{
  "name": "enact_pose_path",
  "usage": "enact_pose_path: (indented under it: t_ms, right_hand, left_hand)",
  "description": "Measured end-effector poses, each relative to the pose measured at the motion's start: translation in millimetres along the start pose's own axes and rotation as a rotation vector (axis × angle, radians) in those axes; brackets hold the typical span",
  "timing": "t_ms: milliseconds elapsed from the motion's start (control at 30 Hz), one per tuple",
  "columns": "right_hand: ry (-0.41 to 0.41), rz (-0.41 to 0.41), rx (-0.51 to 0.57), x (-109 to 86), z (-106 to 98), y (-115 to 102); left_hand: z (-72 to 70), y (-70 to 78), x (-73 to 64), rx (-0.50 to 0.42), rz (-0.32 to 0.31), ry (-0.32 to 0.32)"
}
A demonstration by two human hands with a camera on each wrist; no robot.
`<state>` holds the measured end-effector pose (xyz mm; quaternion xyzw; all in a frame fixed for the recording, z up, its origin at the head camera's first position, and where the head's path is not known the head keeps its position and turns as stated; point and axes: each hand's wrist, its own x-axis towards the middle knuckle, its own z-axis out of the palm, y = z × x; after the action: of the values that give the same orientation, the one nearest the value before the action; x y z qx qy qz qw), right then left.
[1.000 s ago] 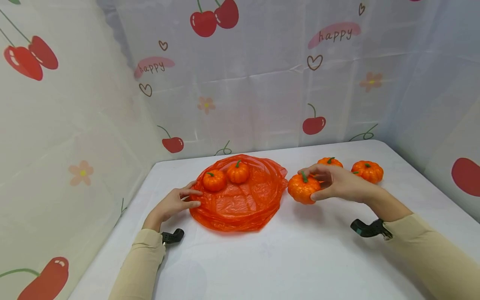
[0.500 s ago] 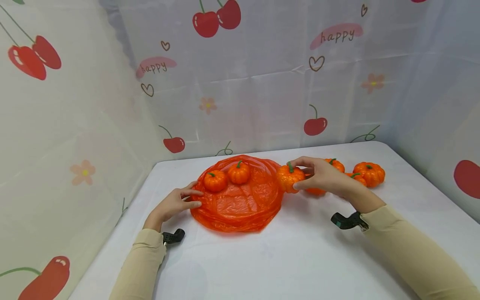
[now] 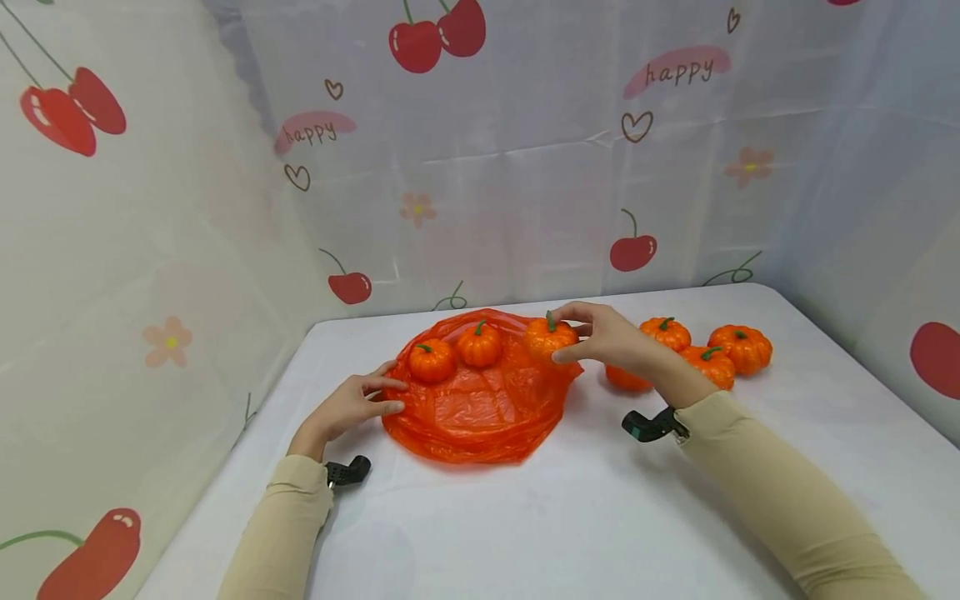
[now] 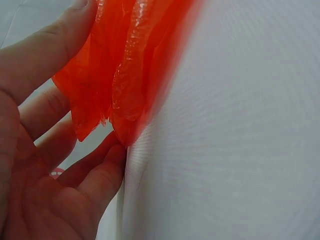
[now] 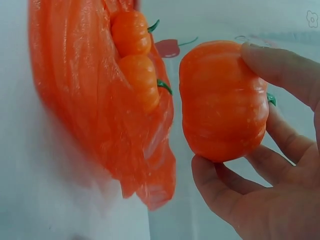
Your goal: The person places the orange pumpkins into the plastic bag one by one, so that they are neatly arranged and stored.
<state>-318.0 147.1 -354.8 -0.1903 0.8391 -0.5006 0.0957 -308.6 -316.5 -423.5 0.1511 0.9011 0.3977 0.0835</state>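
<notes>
A crinkled red plastic bag (image 3: 480, 408) lies spread on the white table, two small pumpkins (image 3: 432, 361) inside its rim. At its left side my left hand (image 3: 352, 412) holds the rim, with bag film between thumb and fingers in the left wrist view. My right hand (image 3: 603, 337) grips another orange pumpkin (image 3: 547, 340) by its sides, thumb opposite the fingers. This pumpkin overlaps the bag's far right part in the head view. In the right wrist view the held pumpkin (image 5: 222, 102) shows apart from the bag (image 5: 85, 100).
To the right, several more orange pumpkins (image 3: 740, 350) with green stems sit in a cluster, one partly hidden by my right forearm. Cherry-printed curtains (image 3: 525, 192) stand behind and at both sides of the white table (image 3: 510, 533).
My right hand has carried the pumpkin leftward and farther back, from beside the bag to over its right part. The left hand stays at the bag's rim.
</notes>
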Motion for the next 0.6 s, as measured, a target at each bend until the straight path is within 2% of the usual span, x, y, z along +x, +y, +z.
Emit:
enact_pose_path:
  t_ms: [600]
  right_hand:
    - [-0.010, 0.061, 0.048, 57.7, 21, -9]
  left_hand:
    - [0.6, -1.5, 0.5, -0.020, -0.003, 0.000]
